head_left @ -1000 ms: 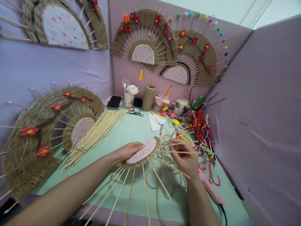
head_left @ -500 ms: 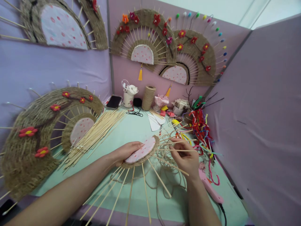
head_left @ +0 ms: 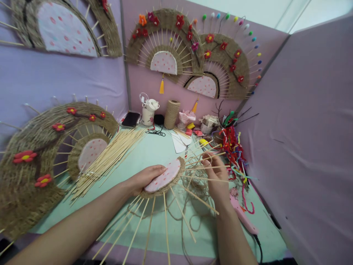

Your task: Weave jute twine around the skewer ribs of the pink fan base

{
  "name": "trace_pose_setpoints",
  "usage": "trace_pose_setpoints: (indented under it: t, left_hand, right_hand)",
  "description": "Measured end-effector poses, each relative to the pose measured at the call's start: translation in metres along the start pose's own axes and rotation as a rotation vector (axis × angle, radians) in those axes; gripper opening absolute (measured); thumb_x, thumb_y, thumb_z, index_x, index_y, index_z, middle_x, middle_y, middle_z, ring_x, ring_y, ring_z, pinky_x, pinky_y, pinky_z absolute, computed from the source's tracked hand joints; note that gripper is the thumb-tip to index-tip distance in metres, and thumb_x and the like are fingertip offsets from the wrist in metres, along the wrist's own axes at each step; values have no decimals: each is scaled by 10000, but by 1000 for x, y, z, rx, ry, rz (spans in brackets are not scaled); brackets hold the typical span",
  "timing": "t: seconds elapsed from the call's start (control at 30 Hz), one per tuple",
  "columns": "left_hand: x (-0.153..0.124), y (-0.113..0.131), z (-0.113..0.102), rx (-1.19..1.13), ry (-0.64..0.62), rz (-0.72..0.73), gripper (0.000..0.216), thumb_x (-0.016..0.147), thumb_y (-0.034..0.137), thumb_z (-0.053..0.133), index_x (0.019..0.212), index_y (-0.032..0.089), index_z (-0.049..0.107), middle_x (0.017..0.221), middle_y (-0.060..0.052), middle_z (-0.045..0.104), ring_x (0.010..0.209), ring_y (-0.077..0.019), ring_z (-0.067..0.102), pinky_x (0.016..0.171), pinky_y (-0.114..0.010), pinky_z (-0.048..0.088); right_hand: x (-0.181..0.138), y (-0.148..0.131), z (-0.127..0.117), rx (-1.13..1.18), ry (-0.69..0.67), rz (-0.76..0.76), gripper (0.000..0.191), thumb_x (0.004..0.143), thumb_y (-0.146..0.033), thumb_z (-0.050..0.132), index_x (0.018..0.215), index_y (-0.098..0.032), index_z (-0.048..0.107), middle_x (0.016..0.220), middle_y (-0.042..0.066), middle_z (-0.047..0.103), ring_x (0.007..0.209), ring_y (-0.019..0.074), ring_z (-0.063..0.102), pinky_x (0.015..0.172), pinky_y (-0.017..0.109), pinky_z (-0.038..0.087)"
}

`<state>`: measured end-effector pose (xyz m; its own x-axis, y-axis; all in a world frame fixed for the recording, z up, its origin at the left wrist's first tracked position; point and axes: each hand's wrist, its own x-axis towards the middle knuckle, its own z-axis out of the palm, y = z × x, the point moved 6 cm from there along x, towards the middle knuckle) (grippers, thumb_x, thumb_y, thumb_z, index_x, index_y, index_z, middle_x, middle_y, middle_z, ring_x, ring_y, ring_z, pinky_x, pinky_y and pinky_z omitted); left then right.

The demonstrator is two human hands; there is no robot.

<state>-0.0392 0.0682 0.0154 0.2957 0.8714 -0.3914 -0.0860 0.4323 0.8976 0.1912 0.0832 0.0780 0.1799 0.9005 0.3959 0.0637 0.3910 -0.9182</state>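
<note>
My left hand (head_left: 147,178) is closed on a half-round fan frame, its thumb flat on the spotted white fabric centre (head_left: 167,176). A narrow band of woven twine (head_left: 181,171) edges the fabric. Thin wooden sticks (head_left: 165,224) fan out from that band toward me and to the right. Among the right-hand sticks, my right hand (head_left: 217,176) is closed, fingertips pinched on a strand of twine with a small loop showing by the thumb. Loose twine (head_left: 197,184) lies tangled on the table below the sticks.
A bundle of sticks (head_left: 110,158) lies at left beside a finished woven fan (head_left: 41,147). Along the back stand a phone (head_left: 131,119), a white pot (head_left: 148,114) and a twine spool (head_left: 172,115). Coloured pipe cleaners (head_left: 234,147) and a pink glue gun (head_left: 244,215) are at right.
My right hand has moved slightly up among the sticks, and a loop of twine now shows at its fingertips. My left hand keeps its hold; the whole view has shifted a little.
</note>
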Motion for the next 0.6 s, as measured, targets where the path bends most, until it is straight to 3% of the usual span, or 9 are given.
trace_pose_setpoints:
  t: [0.13,0.3,0.6]
  left_hand:
    - [0,-3,0,20,2,-24,365,723,495,688,914,186,658,802,3,649,689,-122,539,551,-203,371]
    - [-3,-1,4,52,-36,-12,360,741,499,673,929,193,651,818,5,640,702,-114,531,561,-193,374]
    - [-2,3,6,89,-6,43,391,728,521,673,922,184,632,755,14,599,610,-95,480,503,-184,335]
  right_hand:
    - [1,8,5,42,-86,49,186,809,-362,634,926,-218,642,936,32,655,885,186,586,823,324,421]
    - [1,15,11,119,-118,154,204,728,-393,687,695,-210,605,685,-5,608,664,159,551,663,297,425]
    - [-4,29,15,-12,-222,305,278,737,-423,642,606,-201,538,507,-39,494,464,107,419,457,241,304]
